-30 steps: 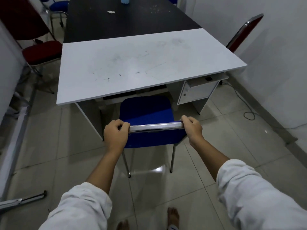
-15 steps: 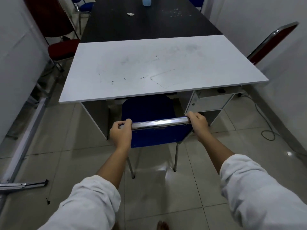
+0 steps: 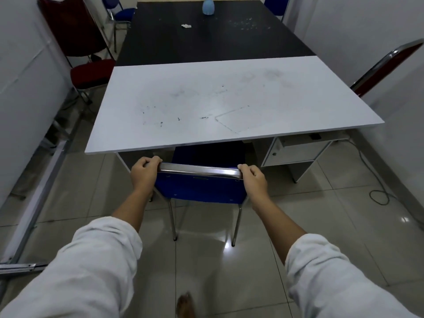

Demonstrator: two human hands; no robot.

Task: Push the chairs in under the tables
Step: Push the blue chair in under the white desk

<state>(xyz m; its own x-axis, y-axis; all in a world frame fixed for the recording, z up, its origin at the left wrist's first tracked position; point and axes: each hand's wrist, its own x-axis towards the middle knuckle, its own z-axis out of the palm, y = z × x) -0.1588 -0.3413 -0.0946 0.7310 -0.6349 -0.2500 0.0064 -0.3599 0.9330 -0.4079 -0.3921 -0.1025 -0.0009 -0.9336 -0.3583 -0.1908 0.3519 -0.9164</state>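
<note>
A blue chair [image 3: 202, 189] with chrome legs stands at the near edge of the white table [image 3: 218, 102]. Most of its seat is hidden under the tabletop. My left hand [image 3: 145, 173] grips the left end of the chrome top rail of the backrest. My right hand [image 3: 253, 180] grips the right end of the same rail. Behind the white table a black table [image 3: 206, 40] butts against it.
A red chair [image 3: 89, 72] stands left of the tables near the wall. Another red chair back [image 3: 387, 67] leans at the right wall. Blue chairs [image 3: 121, 13] stand at the far end. A drawer unit [image 3: 296, 152] hangs under the table's right side. A cable [image 3: 378, 196] lies on the floor.
The chair has slid further under the white table with both hands on its rail. I have stepped closer, and less of the seat shows.
</note>
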